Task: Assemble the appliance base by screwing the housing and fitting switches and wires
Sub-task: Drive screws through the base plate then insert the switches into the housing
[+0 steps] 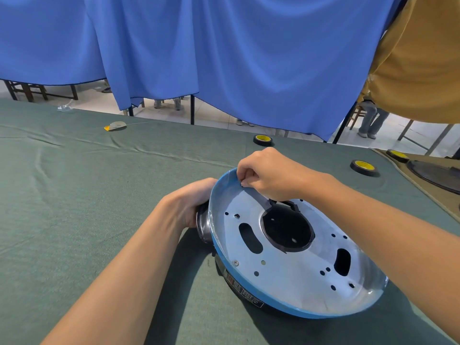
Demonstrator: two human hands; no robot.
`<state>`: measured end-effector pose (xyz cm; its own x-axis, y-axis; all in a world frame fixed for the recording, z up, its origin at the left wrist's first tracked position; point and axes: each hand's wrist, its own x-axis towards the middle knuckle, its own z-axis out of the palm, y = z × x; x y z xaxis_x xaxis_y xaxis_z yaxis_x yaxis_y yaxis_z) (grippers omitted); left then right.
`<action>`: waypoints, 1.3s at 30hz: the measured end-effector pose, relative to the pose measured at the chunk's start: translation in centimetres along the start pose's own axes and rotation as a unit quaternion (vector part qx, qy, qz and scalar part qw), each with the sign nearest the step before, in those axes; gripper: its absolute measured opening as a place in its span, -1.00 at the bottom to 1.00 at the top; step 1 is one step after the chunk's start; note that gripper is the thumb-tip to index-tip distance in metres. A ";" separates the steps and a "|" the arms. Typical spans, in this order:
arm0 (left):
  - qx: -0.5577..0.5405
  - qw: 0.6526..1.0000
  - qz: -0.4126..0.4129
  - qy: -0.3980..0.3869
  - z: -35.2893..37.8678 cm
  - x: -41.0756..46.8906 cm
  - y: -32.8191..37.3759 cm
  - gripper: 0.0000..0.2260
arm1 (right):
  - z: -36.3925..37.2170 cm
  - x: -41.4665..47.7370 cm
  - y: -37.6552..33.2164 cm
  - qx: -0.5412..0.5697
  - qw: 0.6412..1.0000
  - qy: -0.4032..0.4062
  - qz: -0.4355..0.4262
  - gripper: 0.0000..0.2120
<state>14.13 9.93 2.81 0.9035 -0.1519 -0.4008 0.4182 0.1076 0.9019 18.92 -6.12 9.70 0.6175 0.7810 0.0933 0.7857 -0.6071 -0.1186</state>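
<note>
The appliance base (293, 267) is a round silver metal plate with a blue rim, several holes and a black centre part, tilted up on the green cloth. One screw (235, 263) sits near its lower left edge. My left hand (196, 200) grips the dark rounded housing (202, 226) behind the plate's left edge. My right hand (268, 173) reaches over the upper rim, its fingers curled and pinching a small dark thing against the inside of the rim; what it is I cannot make out.
Three black tape rolls with yellow cores lie at the back right: one (262, 139), another (364, 167), a third (397, 155). A grey-and-yellow scrap (115, 126) lies far left. A dark round part (438, 176) sits at the right edge. Blue curtain (224, 58) hangs behind.
</note>
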 end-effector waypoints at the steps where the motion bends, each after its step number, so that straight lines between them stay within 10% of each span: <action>1: 0.004 1.000 0.001 -0.004 0.1 0.0 0.0 -0.64 | 0.0 0.0 0.0 0.001 1.000 0.001 0.000 -0.89; 39: -0.033 0.998 -0.007 -0.051 -0.2 0.5 -0.2 -0.83 | 0.6 0.2 0.1 0.189 0.972 0.013 0.141 -0.83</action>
<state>14.53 9.99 2.44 0.8844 -0.2524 -0.3926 0.4398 0.1688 0.8821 19.03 -5.94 9.07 0.8109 0.5845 0.0297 0.5190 -0.6948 -0.4979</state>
